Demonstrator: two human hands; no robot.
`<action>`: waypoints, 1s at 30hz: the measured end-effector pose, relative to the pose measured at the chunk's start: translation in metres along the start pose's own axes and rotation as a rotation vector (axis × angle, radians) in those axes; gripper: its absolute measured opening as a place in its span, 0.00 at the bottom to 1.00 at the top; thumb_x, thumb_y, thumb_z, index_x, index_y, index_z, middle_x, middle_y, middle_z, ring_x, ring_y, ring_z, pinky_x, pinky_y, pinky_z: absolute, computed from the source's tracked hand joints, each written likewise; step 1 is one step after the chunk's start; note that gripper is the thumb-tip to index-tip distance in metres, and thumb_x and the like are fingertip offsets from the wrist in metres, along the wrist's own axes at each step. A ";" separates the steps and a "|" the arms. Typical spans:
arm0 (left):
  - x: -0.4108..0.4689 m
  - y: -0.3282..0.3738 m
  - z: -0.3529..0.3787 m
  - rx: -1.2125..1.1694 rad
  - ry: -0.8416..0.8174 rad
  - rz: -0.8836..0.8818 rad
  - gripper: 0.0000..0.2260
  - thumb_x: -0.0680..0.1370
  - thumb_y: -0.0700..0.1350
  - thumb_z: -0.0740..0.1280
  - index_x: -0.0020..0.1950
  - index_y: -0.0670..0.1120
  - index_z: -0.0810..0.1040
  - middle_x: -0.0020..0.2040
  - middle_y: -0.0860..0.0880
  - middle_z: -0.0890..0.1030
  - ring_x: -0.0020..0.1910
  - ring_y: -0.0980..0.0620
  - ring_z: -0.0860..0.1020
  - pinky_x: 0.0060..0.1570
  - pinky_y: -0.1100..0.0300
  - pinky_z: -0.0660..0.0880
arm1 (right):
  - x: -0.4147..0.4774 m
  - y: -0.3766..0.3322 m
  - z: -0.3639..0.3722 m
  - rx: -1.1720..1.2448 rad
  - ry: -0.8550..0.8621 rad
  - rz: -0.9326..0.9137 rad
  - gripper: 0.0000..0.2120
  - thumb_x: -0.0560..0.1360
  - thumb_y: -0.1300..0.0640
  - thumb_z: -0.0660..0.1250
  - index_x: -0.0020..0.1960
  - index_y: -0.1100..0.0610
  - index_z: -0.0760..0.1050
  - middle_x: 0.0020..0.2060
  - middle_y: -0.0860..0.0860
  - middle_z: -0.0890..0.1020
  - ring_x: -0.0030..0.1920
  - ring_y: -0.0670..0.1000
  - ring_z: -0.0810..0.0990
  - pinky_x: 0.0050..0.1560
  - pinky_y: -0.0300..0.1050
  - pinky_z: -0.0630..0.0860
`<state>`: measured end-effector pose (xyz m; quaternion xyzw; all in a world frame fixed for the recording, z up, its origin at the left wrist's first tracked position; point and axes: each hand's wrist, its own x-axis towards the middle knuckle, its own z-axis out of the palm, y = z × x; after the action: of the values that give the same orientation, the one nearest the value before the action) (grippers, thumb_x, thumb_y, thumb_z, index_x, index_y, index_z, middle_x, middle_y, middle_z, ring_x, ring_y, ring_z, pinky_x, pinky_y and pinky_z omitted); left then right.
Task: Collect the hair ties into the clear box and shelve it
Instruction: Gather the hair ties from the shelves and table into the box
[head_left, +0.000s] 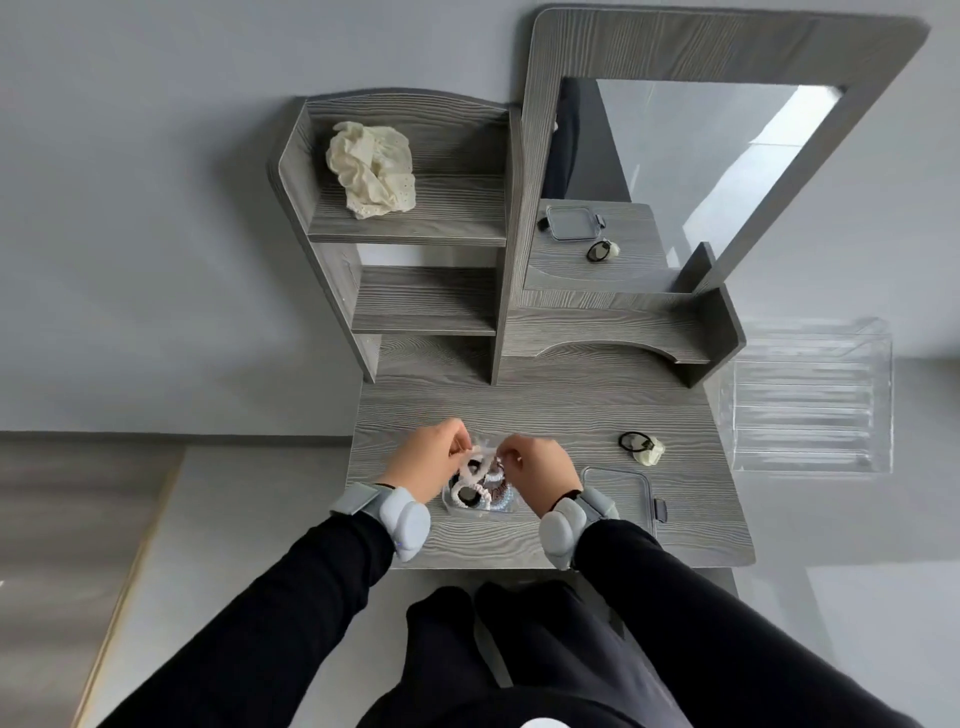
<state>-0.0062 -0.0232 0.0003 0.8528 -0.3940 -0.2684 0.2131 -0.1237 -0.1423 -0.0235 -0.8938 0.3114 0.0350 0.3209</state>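
Observation:
A small clear box (506, 506) sits on the grey wooden table (545, 410), partly hidden by my hands, with several hair ties inside. My left hand (428, 460) and my right hand (537, 470) both pinch a pale pink hair tie (480, 462) just above the box. A black hair tie with a cream bow (643, 447) lies on the table to the right. The box's clear lid (623, 491) lies flat beside my right wrist.
A grey shelf unit (415, 234) stands at the back, with a cream scrunchie (371, 169) on its top shelf. A mirror (675, 171) stands to the right of it. A large clear tray (810, 400) sits off the table's right edge.

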 end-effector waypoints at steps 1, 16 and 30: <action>0.001 0.000 0.003 0.017 -0.045 0.001 0.04 0.77 0.40 0.66 0.52 0.43 0.76 0.44 0.47 0.79 0.43 0.49 0.76 0.44 0.57 0.72 | 0.000 0.002 -0.002 0.018 0.024 0.009 0.11 0.75 0.62 0.59 0.49 0.58 0.80 0.41 0.56 0.86 0.43 0.59 0.82 0.41 0.47 0.75; 0.028 0.027 0.043 0.281 -0.087 -0.027 0.06 0.79 0.41 0.60 0.52 0.42 0.76 0.54 0.42 0.78 0.52 0.41 0.77 0.48 0.50 0.73 | -0.012 0.048 -0.022 0.138 0.055 0.131 0.10 0.75 0.62 0.60 0.48 0.56 0.80 0.43 0.53 0.86 0.41 0.57 0.83 0.41 0.49 0.80; 0.087 0.101 0.057 0.242 -0.061 0.093 0.05 0.79 0.43 0.60 0.48 0.46 0.76 0.49 0.47 0.81 0.46 0.45 0.79 0.45 0.49 0.77 | 0.016 0.139 -0.071 -0.030 0.093 0.357 0.14 0.76 0.62 0.60 0.60 0.52 0.75 0.60 0.55 0.76 0.62 0.59 0.71 0.54 0.51 0.75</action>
<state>-0.0513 -0.1607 -0.0104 0.8444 -0.4692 -0.2345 0.1086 -0.2013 -0.2760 -0.0478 -0.8296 0.4792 0.0547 0.2813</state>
